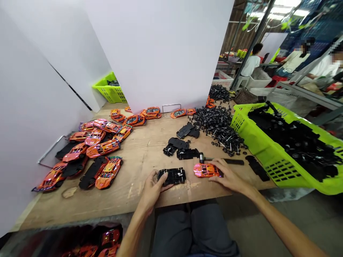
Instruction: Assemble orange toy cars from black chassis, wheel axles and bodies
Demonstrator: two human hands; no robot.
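Note:
A black toy car chassis (175,175), fitted with wheels, is in my left hand (153,184), the thumb lying over its left end. To its right, my right hand (226,175) has its fingers closed round the right end of an orange toy car body (205,170) on the wooden table (144,153). Just beyond that hand lies a hammer (214,160) with a dark handle. Several more black chassis (179,144) rest behind the two I hold. A flat black base (256,167) lies to the right of my right hand.
Finished-looking orange cars (104,148) are heaped at the left. A pile of wheel axles (217,125) spreads at the back right, beside a green basket (270,153) of black parts. White panels (166,53) stand behind. Other people (294,59) sit in the background.

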